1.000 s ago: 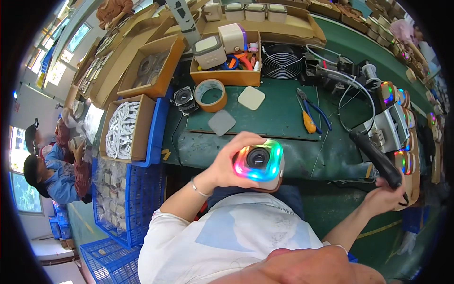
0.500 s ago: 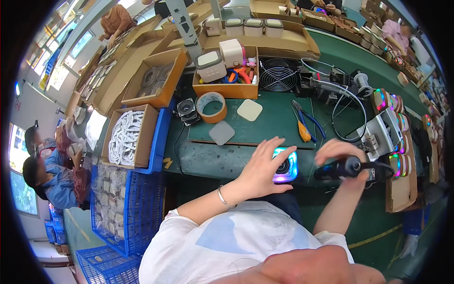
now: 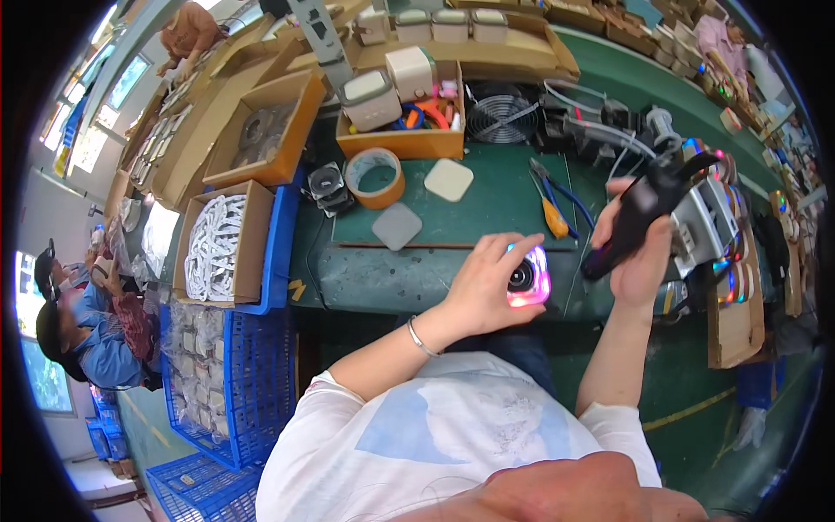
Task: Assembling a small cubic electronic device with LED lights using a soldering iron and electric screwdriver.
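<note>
My left hand (image 3: 493, 283) is closed around the edges of a small square speaker (image 3: 522, 277), thumb and fingers on opposite sides. Its rim glows pink and white around a dark round cone. To the right, my right hand (image 3: 639, 257) grips a black handheld tool (image 3: 639, 213), raised and tilted over the bench; its exact kind is unclear through the blur. Nearest to the left hand on the bench lie a grey rounded-square panel (image 3: 397, 226) and a cream one (image 3: 449, 179). Pliers (image 3: 557, 204) with blue and orange handles lie between and beyond the hands.
A tape roll (image 3: 375, 178) and a bare speaker driver (image 3: 327, 187) stand at the left of the mat. Behind are a box of tools (image 3: 400, 143) and a fan (image 3: 503, 119). White cables fill a carton (image 3: 248, 252). Lit speakers line the right, by a metal bracket (image 3: 703, 222).
My right hand has lifted and turned the black tool, now pointing up and away. My left hand has closed more around the speaker, whose light went from blue-white to pink. The view shifted slightly.
</note>
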`<state>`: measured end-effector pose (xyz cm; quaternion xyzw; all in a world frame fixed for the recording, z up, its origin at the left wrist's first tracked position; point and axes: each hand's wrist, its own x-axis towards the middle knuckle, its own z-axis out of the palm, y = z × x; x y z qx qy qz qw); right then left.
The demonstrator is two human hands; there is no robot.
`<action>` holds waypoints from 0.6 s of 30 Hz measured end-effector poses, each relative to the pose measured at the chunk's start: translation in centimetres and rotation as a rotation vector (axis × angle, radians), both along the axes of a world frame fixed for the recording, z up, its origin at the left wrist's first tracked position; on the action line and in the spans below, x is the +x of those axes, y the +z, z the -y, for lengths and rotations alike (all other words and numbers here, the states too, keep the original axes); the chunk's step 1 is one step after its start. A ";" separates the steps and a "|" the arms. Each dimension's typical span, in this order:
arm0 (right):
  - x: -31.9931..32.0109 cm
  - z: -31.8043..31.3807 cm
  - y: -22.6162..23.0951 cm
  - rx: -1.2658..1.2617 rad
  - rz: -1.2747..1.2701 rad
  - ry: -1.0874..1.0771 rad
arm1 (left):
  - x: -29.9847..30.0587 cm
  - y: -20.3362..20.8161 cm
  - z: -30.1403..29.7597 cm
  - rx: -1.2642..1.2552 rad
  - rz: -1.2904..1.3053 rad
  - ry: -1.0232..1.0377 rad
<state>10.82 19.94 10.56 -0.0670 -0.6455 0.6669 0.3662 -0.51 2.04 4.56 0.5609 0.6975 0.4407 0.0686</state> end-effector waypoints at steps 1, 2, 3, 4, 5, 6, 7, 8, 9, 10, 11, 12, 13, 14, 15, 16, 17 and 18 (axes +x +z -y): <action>-0.5 0.0 0.6 0.033 -0.069 -0.061 | -0.1 0.0 -0.1 0.001 -0.016 -0.007; -1.4 0.5 1.1 -0.002 -0.145 -0.066 | -0.2 -0.3 0.0 -0.001 -0.015 0.007; -1.8 1.2 2.0 -0.024 -0.187 -0.075 | -0.2 -0.2 -0.1 0.025 -0.029 0.010; -2.2 1.6 2.7 -0.032 -0.199 -0.085 | 0.0 -0.3 0.1 0.028 -0.020 0.013; -2.7 1.6 2.9 -0.023 -0.220 -0.059 | -0.1 -0.3 -0.2 0.034 -0.020 0.016; -3.2 2.0 3.2 0.011 -0.212 -0.070 | -0.3 -0.3 -0.4 0.031 -0.027 0.024; -3.5 2.4 3.3 0.047 -0.205 -0.080 | -0.1 -0.4 -0.4 -0.009 -0.015 0.023; -3.6 2.4 3.0 0.039 -0.195 -0.076 | -0.1 -0.6 -0.5 0.001 -0.009 0.024; -3.8 2.4 2.7 0.010 -0.197 -0.041 | -0.1 -0.7 -0.5 0.012 -0.004 0.025; -3.9 2.5 2.5 -0.018 -0.201 -0.006 | -0.2 -0.7 -0.5 0.007 0.004 0.030; -4.0 2.6 2.3 -0.026 -0.191 -0.004 | -0.1 -0.7 -0.4 -0.009 0.005 0.031; -4.1 2.6 2.2 -0.022 -0.176 0.014 | 0.0 -0.7 -0.3 -0.025 0.005 0.032; -4.1 2.7 2.0 -0.017 -0.161 0.033 | 0.2 -0.8 -0.2 -0.031 0.014 0.034; -4.1 2.6 1.7 -0.023 -0.160 0.061 | 0.2 -0.8 -0.2 -0.026 0.006 0.035; -4.2 2.8 1.5 -0.027 -0.156 0.065 | 0.3 -0.9 -0.2 -0.021 -0.002 0.036; -4.4 3.1 1.4 -0.029 -0.125 0.043 | 0.3 -0.8 -0.1 -0.025 0.002 0.039; -4.5 3.2 1.3 -0.030 -0.095 0.019 | 0.4 -0.8 -0.1 -0.025 -0.002 0.040; -4.6 3.2 1.1 -0.034 -0.091 0.020 | 0.4 -0.7 -0.1 -0.026 -0.006 0.041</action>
